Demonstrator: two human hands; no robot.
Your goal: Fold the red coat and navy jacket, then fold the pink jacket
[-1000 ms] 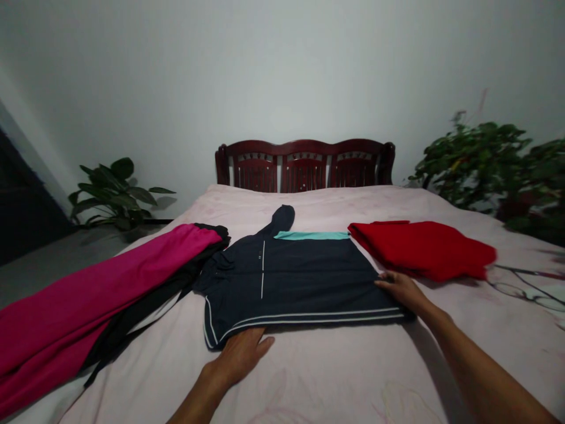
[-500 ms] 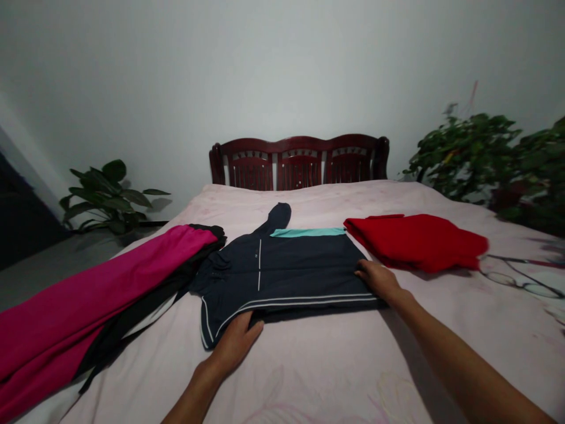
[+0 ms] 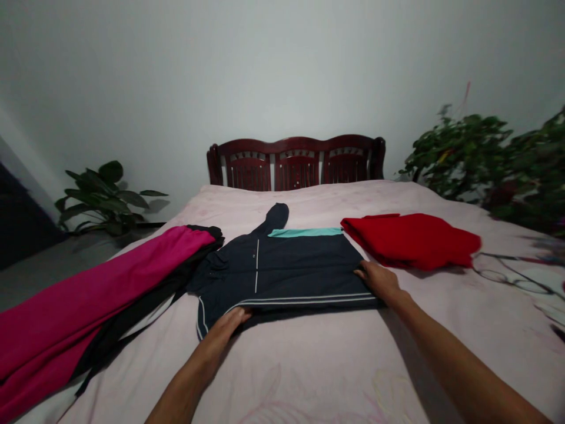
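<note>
Garment [image 3: 304, 268] (navy, white-striped) lies flat on the bed [image 3: 318, 365]; at seven o'clock, left hand [image 3: 232, 324] extended forward, fingers partly hidden, grip indeterminable; at four o'clock, right hand [image 3: 379, 281] angled inward, fingertips pinching its edge.

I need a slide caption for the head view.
Left hand and right hand touching a white-striped navy jacket on a pink bedsheet.

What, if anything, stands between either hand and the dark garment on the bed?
Nothing visible. The left hand, partly hidden, touches the dark garment at its near edge; the right hand touches its right end. The red cloth and pink cloth lie to either side.
</note>
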